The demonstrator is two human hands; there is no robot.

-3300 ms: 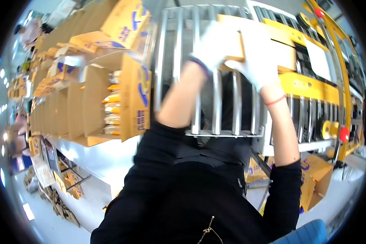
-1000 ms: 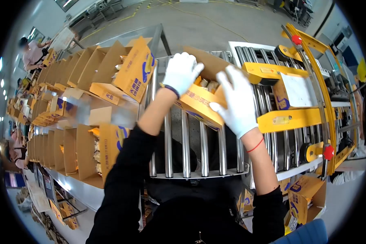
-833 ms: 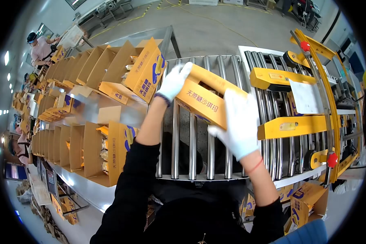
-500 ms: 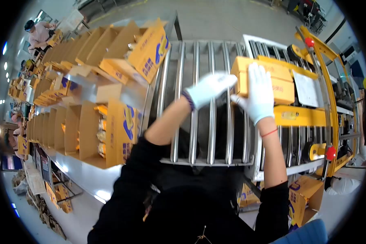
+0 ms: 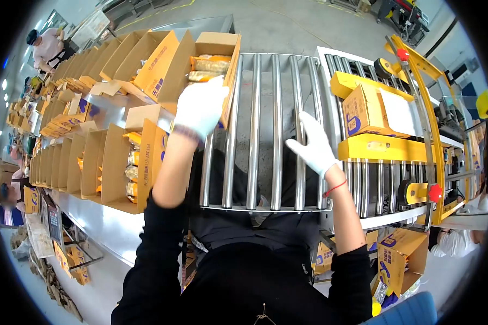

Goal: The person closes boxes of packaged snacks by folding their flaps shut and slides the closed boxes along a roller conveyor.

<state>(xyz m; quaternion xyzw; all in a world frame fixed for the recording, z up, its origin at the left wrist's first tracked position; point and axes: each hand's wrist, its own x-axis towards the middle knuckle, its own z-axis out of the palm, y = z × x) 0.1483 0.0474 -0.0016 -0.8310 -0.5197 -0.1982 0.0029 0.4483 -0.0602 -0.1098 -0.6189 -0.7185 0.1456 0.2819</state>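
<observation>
My left hand [image 5: 199, 107], in a white glove, is on the near side of an open cardboard box [image 5: 218, 39] at the left edge of the rollers. Its fingers close over the box wall, and the fingertips are partly hidden. Orange-and-clear snack packets [image 5: 209, 66] lie inside that box. Over the rollers [image 5: 276, 130], my gloved right hand [image 5: 313, 147] is open, thumb and fingers apart, holding nothing. To its right, a closed yellow carton [image 5: 366, 111] sits between two yellow guide rails [image 5: 382, 148], a white sheet against its right side.
Rows of open boxes [image 5: 119, 168] with packets stand on the metal table [image 5: 114, 238] at left. A yellow machine frame [image 5: 439, 157] with red knobs rises at right. An open carton [image 5: 401, 260] is low at right. Another person [image 5: 49, 49] stands far left.
My left hand has moved left from the rollers to the open box, which now sits nearer the rollers. My right hand has let go of the closed carton, which is now further right.
</observation>
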